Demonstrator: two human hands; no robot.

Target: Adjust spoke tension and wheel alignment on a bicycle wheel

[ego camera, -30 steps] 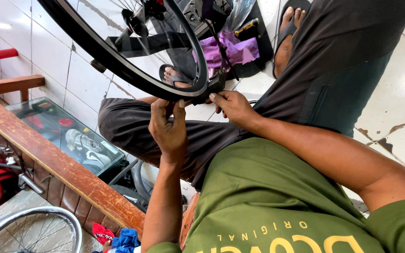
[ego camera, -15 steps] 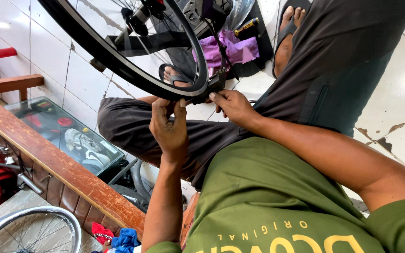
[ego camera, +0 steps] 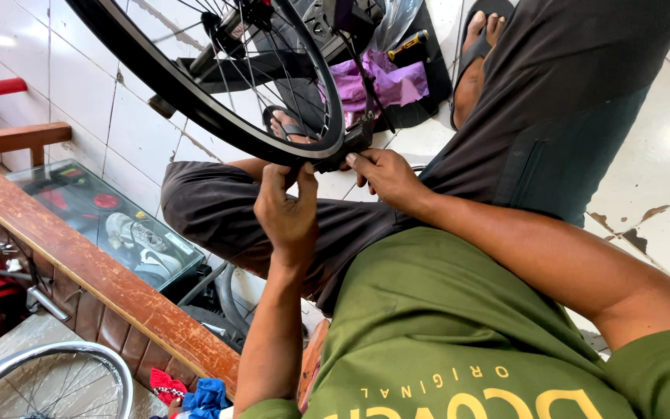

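Black rubber tyre on a spoked bicycle wheel (ego camera: pixel 195 101), item one: it fills the frame from 10 to 12 o'clock, its lower arc dipping toward centre. Item two, my left hand (ego camera: pixel 288 213): just below that lower arc, fingers curled upward and pinching the tyre's edge against the silver rim. Item three, my right hand (ego camera: pixel 385 177): at 3 o'clock of the left one, fingertips pressed on the same stretch of rim; I cannot tell whether it grips or only pushes. The two hands sit close together, not touching. Item four, dark grey trousers (ego camera: pixel 552 101) over my knees, directly under the wheel, and a green shirt (ego camera: pixel 443 326) at 5 o'clock. Item five, a purple cloth (ego camera: pixel 385 84) on the white tiled floor (ego camera: pixel 661 132) at 12 o'clock, beyond the rim, with a yellow-handled screwdriver (ego camera: pixel 409 45) beside it. Item six, a wooden rail (ego camera: pixel 79 268) running from 9 toward 7 o'clock, a glass-topped case (ego camera: pixel 110 221) behind it. Item seven, a second bare silver wheel (ego camera: pixel 48 380) at 7 o'clock.
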